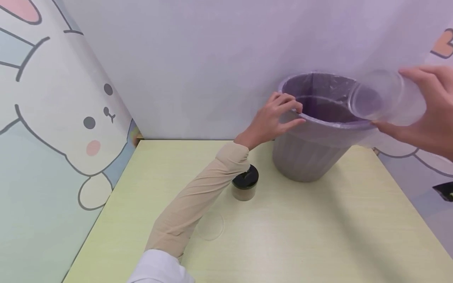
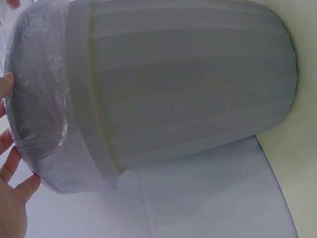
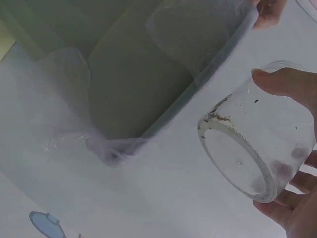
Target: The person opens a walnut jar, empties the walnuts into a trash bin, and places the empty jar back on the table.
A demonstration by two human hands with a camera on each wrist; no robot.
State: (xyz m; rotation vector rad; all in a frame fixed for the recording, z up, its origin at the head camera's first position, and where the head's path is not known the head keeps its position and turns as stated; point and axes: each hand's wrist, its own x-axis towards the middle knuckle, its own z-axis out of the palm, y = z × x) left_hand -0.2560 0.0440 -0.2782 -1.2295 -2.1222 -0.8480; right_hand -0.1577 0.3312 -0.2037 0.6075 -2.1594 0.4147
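My left hand [image 1: 269, 120] grips the near-left rim of a ribbed grey bin [image 1: 304, 161], fingers over the edge and thumb on the outer side. A thin clear purple-tinted bag [image 2: 42, 99] lines the bin and folds down over its rim. With my right hand [image 1: 429, 106] I hold a clear jar [image 1: 383, 96] round its side, tipped with its mouth toward the bin's opening. In the right wrist view the jar [image 3: 247, 144] shows brown specks along its base and is otherwise see-through.
A small tub with a black lid [image 1: 245, 181] stands on the pale wooden table [image 1: 276, 243], partly behind my left sleeve. Nearer lies a clear round disc [image 1: 223, 226]. White walls rise behind and at both sides, with a rabbit drawing [image 1: 63, 114] on the left.
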